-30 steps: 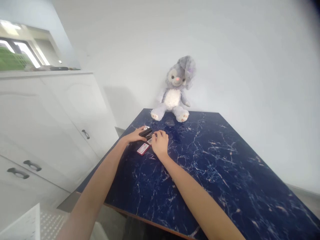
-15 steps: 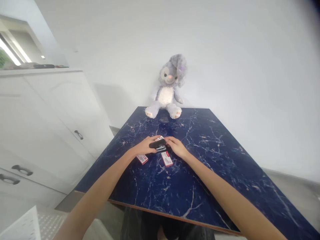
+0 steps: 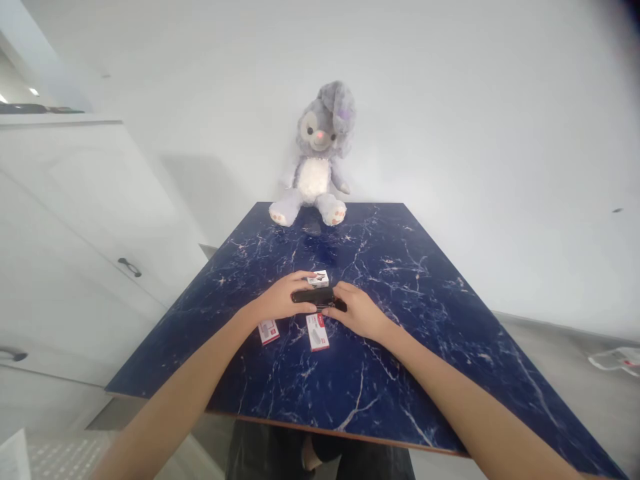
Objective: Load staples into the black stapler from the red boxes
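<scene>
A black stapler [image 3: 314, 297] with a shiny metal part lies crosswise between my hands, just above the table. My left hand [image 3: 278, 297] grips its left end, thumb on the near side and fingers on the far side. At the right end, my right hand [image 3: 361, 311] has its fingers closed around the stapler. A small white box [image 3: 319, 278] with a dark picture stands just beyond it, by the left fingertips. Nearer me lies a flat red-and-white box [image 3: 317, 333]. Another red-and-white box [image 3: 269, 332] is partly covered by my left wrist.
All this is on a dark blue marble-patterned table [image 3: 380, 380]. A grey plush rabbit [image 3: 314, 179] sits at its far edge against the wall. White cabinets [image 3: 65, 253] stand to the left. Beyond the right side, a clear plastic item [image 3: 615, 360] lies on the floor.
My right hand has closed around the stapler's right end. The stapler has turned more level, and the white box behind it shows more fully. The camera view has shifted.
</scene>
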A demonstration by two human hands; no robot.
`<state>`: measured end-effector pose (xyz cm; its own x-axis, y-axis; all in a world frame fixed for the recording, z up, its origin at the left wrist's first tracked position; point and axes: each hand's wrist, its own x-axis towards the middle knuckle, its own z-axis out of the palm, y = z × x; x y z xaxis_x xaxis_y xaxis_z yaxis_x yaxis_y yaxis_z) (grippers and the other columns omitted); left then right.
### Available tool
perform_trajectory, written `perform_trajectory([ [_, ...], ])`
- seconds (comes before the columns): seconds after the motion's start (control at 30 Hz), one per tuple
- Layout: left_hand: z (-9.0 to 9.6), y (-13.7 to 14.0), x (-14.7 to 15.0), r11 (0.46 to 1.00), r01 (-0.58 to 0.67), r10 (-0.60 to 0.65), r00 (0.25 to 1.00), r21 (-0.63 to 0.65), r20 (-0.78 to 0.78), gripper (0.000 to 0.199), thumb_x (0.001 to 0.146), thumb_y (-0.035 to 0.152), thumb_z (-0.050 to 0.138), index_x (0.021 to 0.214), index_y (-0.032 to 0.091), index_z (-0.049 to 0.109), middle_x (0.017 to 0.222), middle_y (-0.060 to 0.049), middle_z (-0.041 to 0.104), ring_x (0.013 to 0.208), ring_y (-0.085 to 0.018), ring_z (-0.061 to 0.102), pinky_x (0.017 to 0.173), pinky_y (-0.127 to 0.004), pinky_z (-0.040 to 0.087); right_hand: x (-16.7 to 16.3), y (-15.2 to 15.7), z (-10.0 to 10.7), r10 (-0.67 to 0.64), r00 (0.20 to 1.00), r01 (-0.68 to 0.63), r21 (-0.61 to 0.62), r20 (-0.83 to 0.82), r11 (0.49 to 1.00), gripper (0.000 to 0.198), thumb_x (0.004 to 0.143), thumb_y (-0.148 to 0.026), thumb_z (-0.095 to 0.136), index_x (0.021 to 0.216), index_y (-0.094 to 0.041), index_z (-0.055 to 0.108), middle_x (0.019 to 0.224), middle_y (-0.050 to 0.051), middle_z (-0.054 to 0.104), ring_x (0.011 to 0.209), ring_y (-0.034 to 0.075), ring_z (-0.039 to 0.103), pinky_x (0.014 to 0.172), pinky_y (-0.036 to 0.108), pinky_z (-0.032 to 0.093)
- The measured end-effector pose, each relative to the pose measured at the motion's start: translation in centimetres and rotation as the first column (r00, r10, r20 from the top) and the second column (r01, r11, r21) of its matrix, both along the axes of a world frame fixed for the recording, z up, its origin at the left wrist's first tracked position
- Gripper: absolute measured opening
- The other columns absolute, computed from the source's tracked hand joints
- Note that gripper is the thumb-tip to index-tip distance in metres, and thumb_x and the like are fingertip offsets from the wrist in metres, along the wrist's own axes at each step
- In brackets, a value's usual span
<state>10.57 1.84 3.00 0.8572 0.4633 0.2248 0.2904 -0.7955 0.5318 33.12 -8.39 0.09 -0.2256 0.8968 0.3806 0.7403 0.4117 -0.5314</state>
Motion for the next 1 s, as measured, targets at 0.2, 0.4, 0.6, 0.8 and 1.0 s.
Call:
perform_trajectory([
  [0.2,-0.5,0.7,-0.1,0.998,-0.061,0.061,0.998,-0.003,0.005,0.041,0.101,0.045,0.038,0.112,0.025,0.072,0.147,-0.006,0.051,0.135,-0.026,0.048,0.116,-0.041,0.036,0.2,-0.4,-0.5,-0.185,0.982,0.185,-0.004,-0.046,0.983,0.02,0.087,-0.037,0.072,0.08,-0.023,0.059,0.082,0.0,0.059,0.071,0.016,0.057,0.065,0.029,0.042],
  [0.4,-1.7,2.0,-0.3,0.973,-0.232,0.232,0.972,0.011,0.02,0.045,0.104,0.041,0.03,0.109,0.021,0.069,0.148,-0.007,0.049,0.134,-0.024,0.046,0.117,-0.044,0.033,0.6,-0.1,-0.6,-0.331,0.942,0.332,0.002,-0.045,0.943,0.024,0.084,-0.038,0.075,0.077,-0.023,0.058,0.081,0.001,0.06,0.073,0.018,0.057,0.065,0.029,0.04],
  [0.6,-1.2,2.4,-1.2,0.975,-0.19,0.185,0.981,-0.113,-0.053,0.042,0.102,0.047,0.035,0.111,0.026,0.07,0.157,0.0,0.039,0.143,-0.027,0.032,0.122,-0.05,0.022,1.3,-0.1,-0.3,-0.288,0.957,0.288,-0.017,0.025,0.957,0.026,0.085,-0.043,0.072,0.08,-0.022,0.059,0.08,0.001,0.064,0.075,0.018,0.058,0.064,0.027,0.038],
  [0.8,-0.8,2.9,-1.7,0.979,-0.134,0.118,0.987,-0.153,-0.107,0.037,0.1,0.049,0.041,0.114,0.028,0.068,0.161,0.001,0.033,0.146,-0.028,0.026,0.123,-0.053,0.018,2.3,0.0,0.1,-0.213,0.977,0.213,-0.031,0.004,0.977,0.019,0.085,-0.039,0.073,0.085,-0.023,0.065,0.086,0.0,0.069,0.075,0.016,0.062,0.069,0.026,0.041],
  [1.0,-1.2,2.8,-1.9,0.973,-0.203,0.193,0.976,-0.107,-0.098,0.035,0.099,0.049,0.044,0.117,0.029,0.066,0.162,0.0,0.028,0.149,-0.028,0.024,0.123,-0.052,0.021,3.0,0.0,0.2,-0.212,0.977,0.213,-0.057,0.016,0.975,0.014,0.085,-0.037,0.073,0.088,-0.024,0.07,0.089,0.0,0.073,0.075,0.016,0.065,0.07,0.027,0.042],
])
